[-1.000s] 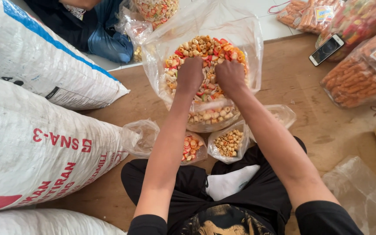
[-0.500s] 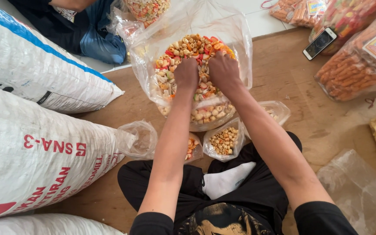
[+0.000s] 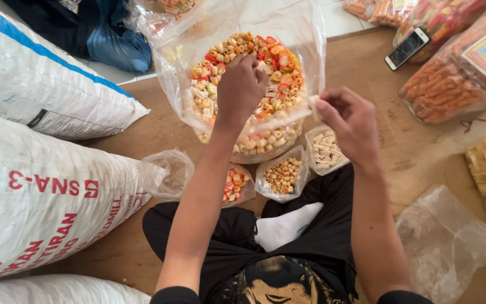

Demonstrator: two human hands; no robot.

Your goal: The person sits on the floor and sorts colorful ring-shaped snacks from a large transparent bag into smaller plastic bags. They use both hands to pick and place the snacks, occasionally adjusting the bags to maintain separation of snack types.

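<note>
Mixed snack bag: a large clear plastic bag (image 3: pixel 310 50) of mixed ring, tube and stick crackers in beige, orange, red and green stood open on the brown wooden floor (image 3: pixel 367 73), just beyond the person's crossed legs.
Left hand: the left hand (image 3: pixel 241 85) was inside the bag's mouth, fingers curled down into the crackers in a clenched grip; what they enclosed could not be made out.
Right hand: the right hand (image 3: pixel 351 121) was outside the bag, beside its right edge and above a small bag, thumb and fingertips pinched together on a pale cracker piece (image 3: pixel 313 101).
Small bags: three small clear plastic bags sat in a row between the large bag and the legs, one of red and orange rings (image 3: pixel 234 184), one of small tan rings (image 3: pixel 282 174) and one of pale sticks (image 3: pixel 324 149).
Empty bag: a crumpled clear plastic bag (image 3: pixel 167 171) lay left of the row, against a sack.
Sacks: big white woven sacks (image 3: pixel 46 186) with red and blue print filled the left side.
Right side: sealed clear packs of orange stick snacks (image 3: pixel 451 90) lay on the floor, with a white-edged smartphone (image 3: pixel 406 48) near them, screen up.
Near right: another loose clear plastic sheet (image 3: pixel 451 242) lay by the person's right knee.
Legs: black trousers and a white sock (image 3: pixel 285 226) showed at the bottom.
</note>
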